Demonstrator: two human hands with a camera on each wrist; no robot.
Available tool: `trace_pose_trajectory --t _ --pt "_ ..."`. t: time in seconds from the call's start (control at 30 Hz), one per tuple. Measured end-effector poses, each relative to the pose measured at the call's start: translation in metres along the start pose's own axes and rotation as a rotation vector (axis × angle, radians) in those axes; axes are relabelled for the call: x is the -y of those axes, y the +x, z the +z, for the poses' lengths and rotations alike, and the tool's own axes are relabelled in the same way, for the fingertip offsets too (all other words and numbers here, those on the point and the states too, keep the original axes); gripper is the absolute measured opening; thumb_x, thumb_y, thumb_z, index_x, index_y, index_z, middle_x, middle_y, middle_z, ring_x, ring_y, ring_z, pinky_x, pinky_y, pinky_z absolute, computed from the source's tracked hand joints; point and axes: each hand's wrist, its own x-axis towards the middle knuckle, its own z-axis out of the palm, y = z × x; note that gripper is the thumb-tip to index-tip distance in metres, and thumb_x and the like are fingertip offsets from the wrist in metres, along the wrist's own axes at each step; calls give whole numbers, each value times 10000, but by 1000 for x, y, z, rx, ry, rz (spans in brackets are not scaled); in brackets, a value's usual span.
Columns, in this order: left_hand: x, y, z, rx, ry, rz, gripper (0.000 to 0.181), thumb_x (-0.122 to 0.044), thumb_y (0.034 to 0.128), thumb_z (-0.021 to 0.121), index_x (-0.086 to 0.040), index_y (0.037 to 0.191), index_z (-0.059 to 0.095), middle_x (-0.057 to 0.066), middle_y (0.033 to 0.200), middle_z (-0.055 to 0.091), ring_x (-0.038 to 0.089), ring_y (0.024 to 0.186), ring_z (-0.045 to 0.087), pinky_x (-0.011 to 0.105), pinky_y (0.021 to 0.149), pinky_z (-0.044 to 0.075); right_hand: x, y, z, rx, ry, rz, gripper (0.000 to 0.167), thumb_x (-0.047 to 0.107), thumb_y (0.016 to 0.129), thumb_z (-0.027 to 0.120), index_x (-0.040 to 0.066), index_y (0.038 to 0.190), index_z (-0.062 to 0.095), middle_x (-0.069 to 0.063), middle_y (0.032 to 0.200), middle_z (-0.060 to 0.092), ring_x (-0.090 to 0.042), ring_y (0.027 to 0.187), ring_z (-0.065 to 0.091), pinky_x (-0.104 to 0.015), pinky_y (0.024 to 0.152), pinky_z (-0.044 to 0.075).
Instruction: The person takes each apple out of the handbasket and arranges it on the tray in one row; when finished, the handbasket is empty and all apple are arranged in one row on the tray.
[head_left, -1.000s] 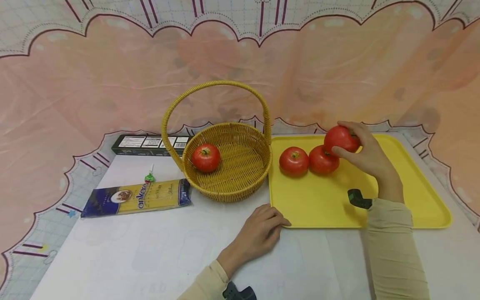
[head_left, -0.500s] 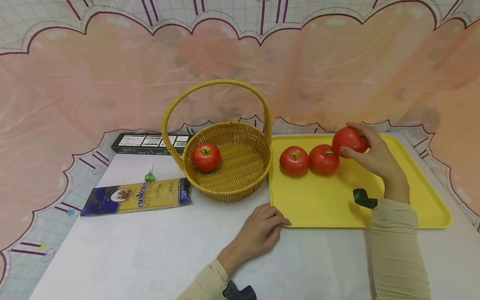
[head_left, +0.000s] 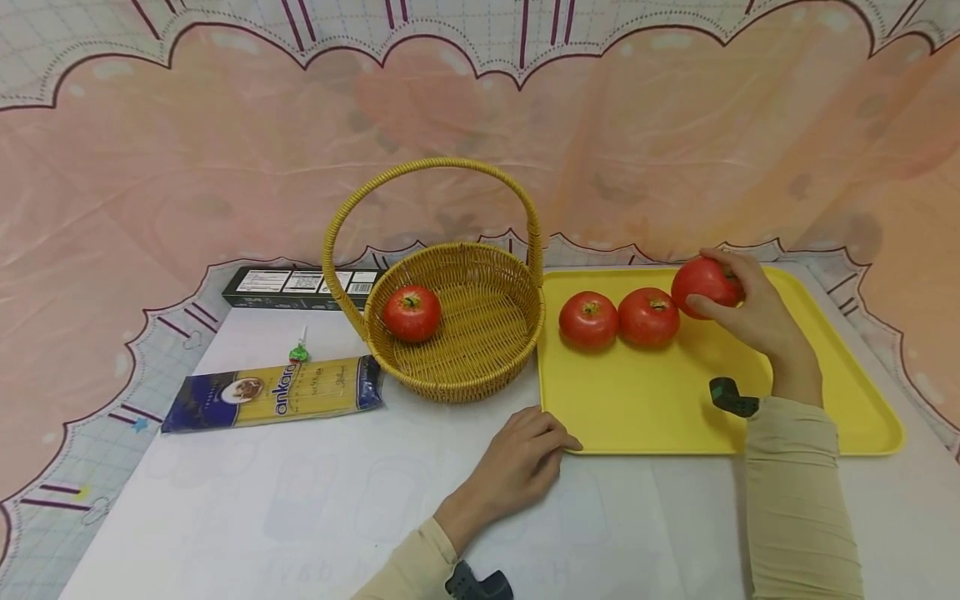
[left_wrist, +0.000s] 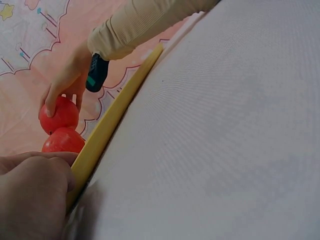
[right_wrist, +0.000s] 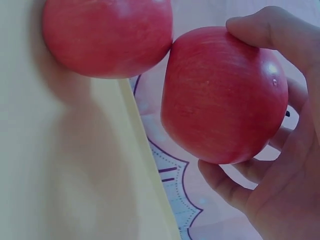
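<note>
My right hand grips a red apple at the back of the yellow tray, thumb on one side and fingers on the other. In the right wrist view this apple meets a second apple. Two more apples, the middle one and the left one, sit side by side on the tray. At the tray's near left corner my left hand holds the rim between finger and thumb; the left wrist view shows these fingers against the tray's wall.
Left of the tray stands a yellow wicker basket with a tall handle and one apple inside. A spaghetti pack, a green-wrapped lollipop and a dark box lie further left. A patterned curtain hangs behind.
My right hand has moved right with its apple, from overlapping the middle apple to beside it, and slightly lower. My left hand stays at the tray's corner.
</note>
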Motion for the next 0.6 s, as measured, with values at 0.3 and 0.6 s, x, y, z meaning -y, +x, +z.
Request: trace_pose_trajectory --t 0.3,0.6 --pt "0 0 0 8 -7 -10 246 -83 908 505 -214 983 699 -99 924 604 69 969 524 293 1079 362 -7 2 2 -1 -2 9 730 355 877 644 213 1485 266 -188 1429 270 -436 1233 330 -654 986 339" --pt "-1 0 0 -1 1 -1 240 -75 902 518 -214 974 699 -99 916 603 69 964 527 299 1071 372 -13 4 5 28 -22 26 753 340 881 642 161 1496 245 -248 1417 270 -453 1224 335 -641 989 336"
